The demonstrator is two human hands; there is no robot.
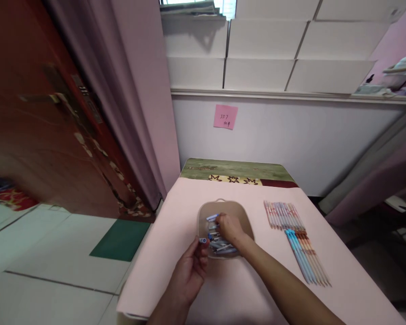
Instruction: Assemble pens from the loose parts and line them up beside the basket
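Note:
A beige basket [242,216] with several pens [223,247] in it stands on the pink-covered table. My left hand [190,271] is at the basket's lower left rim, its fingers closed on pens [203,241] seen end-on. Inside the basket, my right hand [229,226] pinches a light blue-violet pen [212,217] near the left wall. To the right lie a row of patterned pens [284,215], a group of light blue pens [302,257] and a group of brown-topped pens [313,259], side by side.
The table [257,289] has a green patterned strip [237,167] at its far edge, against the wall. A pink note [225,117] is stuck on the wall. On the left are a reddish door [30,135], a curtain [122,90] and a green mat [120,240].

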